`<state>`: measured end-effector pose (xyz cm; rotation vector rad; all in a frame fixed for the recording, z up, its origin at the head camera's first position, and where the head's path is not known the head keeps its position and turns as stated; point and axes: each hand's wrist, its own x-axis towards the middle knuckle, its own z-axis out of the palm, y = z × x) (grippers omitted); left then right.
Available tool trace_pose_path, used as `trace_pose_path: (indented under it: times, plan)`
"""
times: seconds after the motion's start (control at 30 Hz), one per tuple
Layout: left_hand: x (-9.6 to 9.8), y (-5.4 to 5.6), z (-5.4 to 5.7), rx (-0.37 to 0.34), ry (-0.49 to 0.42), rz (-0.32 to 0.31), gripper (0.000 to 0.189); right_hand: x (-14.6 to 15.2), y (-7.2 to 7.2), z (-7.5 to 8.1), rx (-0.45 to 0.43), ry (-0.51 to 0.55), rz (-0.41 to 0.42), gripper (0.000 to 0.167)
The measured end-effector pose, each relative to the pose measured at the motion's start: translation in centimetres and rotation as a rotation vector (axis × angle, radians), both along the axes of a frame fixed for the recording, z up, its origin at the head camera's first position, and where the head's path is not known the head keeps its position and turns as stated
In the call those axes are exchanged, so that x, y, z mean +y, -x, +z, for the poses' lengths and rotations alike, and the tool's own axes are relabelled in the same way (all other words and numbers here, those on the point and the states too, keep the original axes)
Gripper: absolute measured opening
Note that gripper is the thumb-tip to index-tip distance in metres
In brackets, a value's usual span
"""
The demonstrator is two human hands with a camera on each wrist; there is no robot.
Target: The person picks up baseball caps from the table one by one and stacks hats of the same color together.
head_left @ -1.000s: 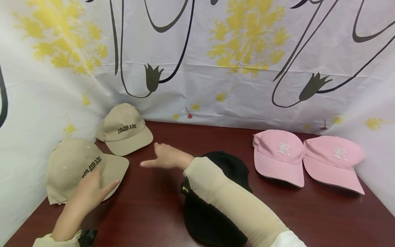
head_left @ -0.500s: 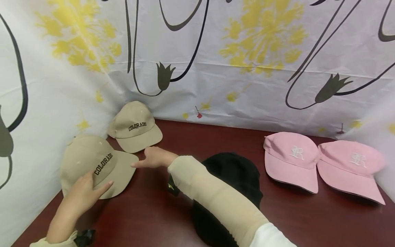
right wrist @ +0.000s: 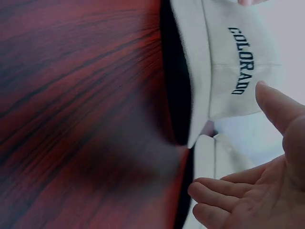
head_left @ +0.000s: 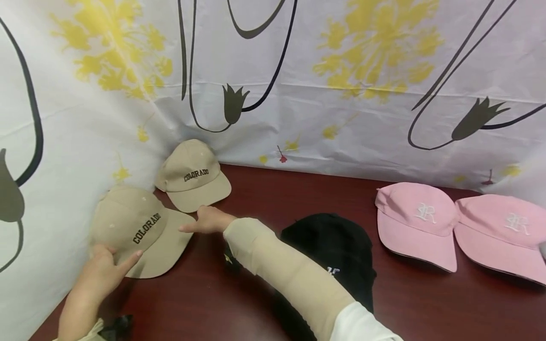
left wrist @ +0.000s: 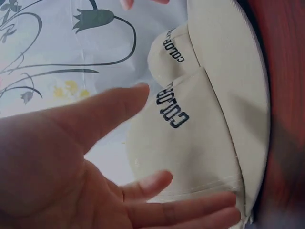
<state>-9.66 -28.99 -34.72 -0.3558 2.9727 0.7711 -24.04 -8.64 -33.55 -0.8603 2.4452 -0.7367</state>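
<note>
A near beige cap (head_left: 123, 213) lettered COLORADO sits at the left of the table, its brim pointing right. Behind it, in the corner, is a second beige COLORADO cap (head_left: 194, 161). My left hand (head_left: 100, 272) is at the near side of the front cap, thumb spread and fingers relaxed; whether it touches is unclear. Fingers extended, my right hand (head_left: 209, 220) is at the right edge of that cap's brim, just in front of the rear cap's brim. In the left wrist view the fingers of the left hand (left wrist: 86, 157) lie in front of the cap's crown.
Black headwear, including a cap (head_left: 341, 246) with a white mark, lies partly hidden under my right sleeve (head_left: 290, 274). Two pink caps (head_left: 414, 208) with white letters sit side by side at the right. A patterned white cloth (head_left: 273, 118) closes off the back and sides of the dark red table.
My right hand has moved left to the near beige cap's brim. My left hand has drawn back slightly towards the cap's near side. The head view has turned a little right.
</note>
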Motion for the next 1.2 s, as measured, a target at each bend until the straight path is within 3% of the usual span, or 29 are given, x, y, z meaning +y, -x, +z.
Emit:
trace_pose_path:
  times: [0.3,0.4,0.57,0.87,1.03,1.2]
  plan:
    - [0.7,0.0,-0.4,0.042,-0.004,0.116,0.099,-0.8,0.6,-1.2,-0.035,0.072,-0.017,0.038]
    - [1.0,0.1,-0.6,0.063,-0.042,0.142,0.102,-1.4,0.6,-1.7,-0.029,0.083,-0.034,0.041]
    - [1.0,0.4,-1.0,0.078,-0.083,0.143,0.102,-2.3,0.6,-2.2,0.005,0.097,-0.063,0.055]
    - [0.7,0.8,-1.9,0.170,-0.090,0.228,0.091,-3.2,0.7,-2.3,0.037,0.129,-0.097,0.040]
    - [0.5,0.8,-2.1,0.224,-0.111,0.311,0.087,-3.7,0.8,-2.5,-0.030,0.189,-0.149,0.035]
    - [0.7,0.8,-2.2,0.324,-0.122,0.384,0.085,-4.3,0.7,-2.7,-0.090,0.233,-0.185,0.037]
